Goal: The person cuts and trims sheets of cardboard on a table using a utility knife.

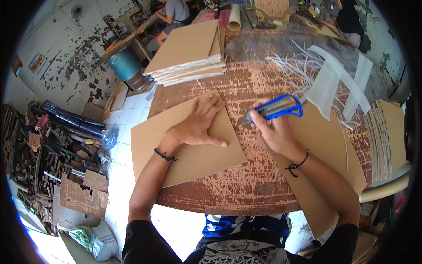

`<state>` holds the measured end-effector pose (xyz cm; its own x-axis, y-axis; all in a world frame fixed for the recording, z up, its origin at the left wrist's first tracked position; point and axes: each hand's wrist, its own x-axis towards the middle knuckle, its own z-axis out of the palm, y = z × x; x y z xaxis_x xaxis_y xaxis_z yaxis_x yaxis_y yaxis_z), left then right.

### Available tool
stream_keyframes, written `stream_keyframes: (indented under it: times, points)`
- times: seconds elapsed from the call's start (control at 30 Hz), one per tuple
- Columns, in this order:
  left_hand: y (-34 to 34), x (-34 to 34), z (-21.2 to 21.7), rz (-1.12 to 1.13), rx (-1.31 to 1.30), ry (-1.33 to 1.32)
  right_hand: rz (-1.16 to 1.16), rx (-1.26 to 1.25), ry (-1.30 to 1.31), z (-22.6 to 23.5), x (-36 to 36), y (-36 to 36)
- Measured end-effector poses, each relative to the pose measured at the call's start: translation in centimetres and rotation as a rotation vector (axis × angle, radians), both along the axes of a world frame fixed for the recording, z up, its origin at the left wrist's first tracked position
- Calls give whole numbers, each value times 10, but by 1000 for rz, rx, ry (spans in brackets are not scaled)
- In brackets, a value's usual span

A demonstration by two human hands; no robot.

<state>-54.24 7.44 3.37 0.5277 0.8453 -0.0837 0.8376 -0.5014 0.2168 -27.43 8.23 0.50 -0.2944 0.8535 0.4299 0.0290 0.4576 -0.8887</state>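
My left hand (pixel 195 123) lies flat with spread fingers on a brown board sheet (pixel 151 145), near that sheet's right side. In my right hand (pixel 279 136) is a blue utility knife (pixel 279 107), gripped between thumb and fingers. Its blade end points left and hangs over the worn tabletop (pixel 246 185), just right of the sheet. Under my right forearm lies another brown sheet (pixel 325 141), with a corner reaching past the table's front edge. A thin pale strip rests on it.
A stack of brown boards (pixel 189 48) stands at the back left, and more boards (pixel 382 136) lean at the right. White strips (pixel 325 83) and thin offcuts clutter the back right. Scrap wood and cardboard (pixel 83 193) pile up on the left floor. Other people (pixel 176 13) sit farther back.
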Motion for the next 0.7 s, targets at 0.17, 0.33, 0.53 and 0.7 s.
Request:
stream_keyframes:
  times: [0.17,0.33,0.53,0.7]
  points:
    - [0,-1,-2,-2,30,16,46,19,-46,6,-2,-2]
    - [-5,11,-3,64,101,122,79,26,-26,10,-1,-4]
    - [-12,16,-2,76,99,153,78,55,-99,9,0,-4]
    - [-14,18,-3,58,98,159,96,129,-184,12,2,-4]
